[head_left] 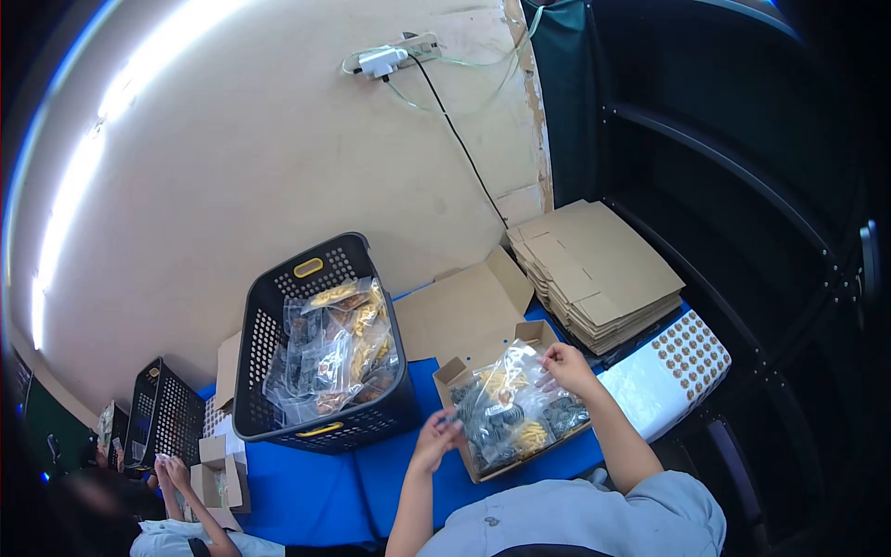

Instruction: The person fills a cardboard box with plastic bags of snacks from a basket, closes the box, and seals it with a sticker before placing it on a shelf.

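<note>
An open cardboard box (490,472) lies in front of me, holding clear plastic bags of grey and yellow pieces. The uppermost plastic bag (497,401) slants across the box. At its upper right edge, my right hand (568,369) is closed in a pinch on the clear film. My left hand (434,442) is at the bag's left side, over the box's left wall, with fingertips closed on the film edge. The kind of pieces inside is hard to make out through the glare.
A black perforated basket (325,441) of similar bags stands left of the box. Flattened cardboard boxes (603,265) are stacked behind right, beside a sheet of round stickers (691,362). A co-worker's hands (176,478) are at the far left, near another box (237,483).
</note>
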`<state>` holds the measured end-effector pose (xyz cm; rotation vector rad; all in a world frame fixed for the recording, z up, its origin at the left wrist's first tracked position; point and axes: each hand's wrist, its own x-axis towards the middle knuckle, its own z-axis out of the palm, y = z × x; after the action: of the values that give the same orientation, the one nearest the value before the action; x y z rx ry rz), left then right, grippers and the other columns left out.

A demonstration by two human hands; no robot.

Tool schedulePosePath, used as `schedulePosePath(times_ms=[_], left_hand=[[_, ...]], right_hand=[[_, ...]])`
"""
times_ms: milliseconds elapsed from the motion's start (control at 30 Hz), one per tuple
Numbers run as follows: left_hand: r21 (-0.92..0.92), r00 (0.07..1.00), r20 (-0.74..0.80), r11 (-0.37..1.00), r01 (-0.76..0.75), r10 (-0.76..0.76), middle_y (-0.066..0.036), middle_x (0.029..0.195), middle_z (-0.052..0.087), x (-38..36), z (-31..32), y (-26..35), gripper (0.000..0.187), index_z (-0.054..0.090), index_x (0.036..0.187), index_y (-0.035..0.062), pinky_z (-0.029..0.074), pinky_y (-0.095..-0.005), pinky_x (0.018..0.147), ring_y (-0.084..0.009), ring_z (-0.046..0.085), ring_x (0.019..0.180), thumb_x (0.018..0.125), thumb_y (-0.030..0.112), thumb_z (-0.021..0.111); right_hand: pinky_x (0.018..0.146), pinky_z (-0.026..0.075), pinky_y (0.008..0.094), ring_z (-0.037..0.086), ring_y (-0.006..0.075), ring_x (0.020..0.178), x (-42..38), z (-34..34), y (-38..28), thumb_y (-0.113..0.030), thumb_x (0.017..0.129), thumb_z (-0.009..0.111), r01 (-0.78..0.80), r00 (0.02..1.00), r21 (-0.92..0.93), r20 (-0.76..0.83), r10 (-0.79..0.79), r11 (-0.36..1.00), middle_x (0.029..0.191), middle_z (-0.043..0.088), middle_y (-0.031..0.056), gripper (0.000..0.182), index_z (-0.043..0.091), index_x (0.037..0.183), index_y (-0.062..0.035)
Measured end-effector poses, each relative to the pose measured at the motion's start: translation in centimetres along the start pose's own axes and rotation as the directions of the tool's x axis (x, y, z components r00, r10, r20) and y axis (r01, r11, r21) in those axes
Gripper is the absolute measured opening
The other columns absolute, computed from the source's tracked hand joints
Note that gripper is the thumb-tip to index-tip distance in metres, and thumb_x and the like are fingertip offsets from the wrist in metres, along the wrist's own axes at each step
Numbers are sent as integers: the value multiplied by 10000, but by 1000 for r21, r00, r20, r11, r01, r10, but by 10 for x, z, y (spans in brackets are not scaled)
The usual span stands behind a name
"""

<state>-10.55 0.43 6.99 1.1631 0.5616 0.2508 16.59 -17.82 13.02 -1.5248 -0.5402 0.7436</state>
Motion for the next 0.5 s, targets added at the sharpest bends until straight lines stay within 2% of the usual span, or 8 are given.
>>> schedulePosePath(times_ms=[33, 167, 200, 233, 267, 300, 367, 500], left_hand=[[-159, 996, -76, 985, -62, 50, -168, 1243, 553, 9, 2, 7, 698, 288, 1430, 53, 550, -390, 869, -257, 639, 1014, 863, 89, 693], [-225, 956, -49, 929, -292, 289, -215, 1409, 395, 46, 17, 14, 738, 165, 1491, 150, 333, -448, 1095, -308, 429, 1297, 919, 195, 628], [-227, 956, -53, 929, -292, 288, -215, 1409, 395, 55, 24, 12, 738, 165, 1491, 150, 333, -448, 1095, -308, 429, 1297, 919, 195, 628], [-48, 960, -121, 964, -260, 253, -218, 1456, 333, 65, 29, 5, 745, 184, 1490, 155, 286, -456, 1116, -324, 353, 1345, 906, 214, 643], [129, 955, -191, 970, -206, 229, -222, 1503, 271, 76, 31, -3, 752, 203, 1488, 161, 239, -464, 1136, -340, 277, 1393, 893, 233, 657], [129, 955, -189, 970, -206, 228, -222, 1503, 271, 91, 22, -22, 752, 203, 1488, 161, 239, -464, 1136, -340, 277, 1393, 893, 233, 657], [468, 982, 10, 867, -170, 187, -219, 1534, 216, 117, -1, -66, 748, 265, 1480, 145, 226, -459, 1141, -399, 204, 1418, 861, 253, 671], [815, 985, 56, 563, -140, 164, -230, 1548, 164, 101, 17, -91, 707, 311, 1473, 156, 213, -474, 1143, -442, 146, 1425, 864, 288, 646]], right_hand=[[433, 537, 319, 695, 232, 619, 12, -3, 10, -105, 930, 588, 6, 1000, -1, 2, -6, 1000, 773, 607, 100, 140, 508, 911, 8], [462, 535, 364, 684, 304, 616, 48, -11, 40, -91, 922, 590, 45, 974, 101, -224, -22, 994, 737, 601, 136, 140, 519, 961, 23], [560, 539, 406, 675, 354, 697, 56, -15, 49, -81, 906, 601, 98, 941, -233, -294, -167, 967, 788, 604, 166, 160, 519, 997, 23], [658, 543, 448, 665, 405, 778, 60, -17, 57, -70, 891, 613, 111, 895, -545, -310, -322, 831, 838, 607, 196, 194, 520, 1033, 23], [889, 454, 479, 552, 470, 1050, 58, -12, 62, -82, 848, 652, 101, 857, -604, -351, -378, 790, 1079, 558, 270, 346, 507, 1147, 14], [889, 454, 479, 552, 470, 1050, 54, -7, 63, -82, 848, 652, 99, 856, -605, -353, -378, 790, 1079, 558, 270, 346, 507, 1147, 14], [995, 384, 478, 394, 464, 1242, 49, 0, 61, -117, 825, 685, 256, 786, -769, -187, -589, 585, 1280, 438, 295, 503, 461, 1259, 6], [1073, 318, 505, 336, 466, 1293, 65, 31, 111, -191, 804, 709, 383, 873, -759, 112, -474, 526, 1351, 401, 281, 698, 361, 1395, -62]])
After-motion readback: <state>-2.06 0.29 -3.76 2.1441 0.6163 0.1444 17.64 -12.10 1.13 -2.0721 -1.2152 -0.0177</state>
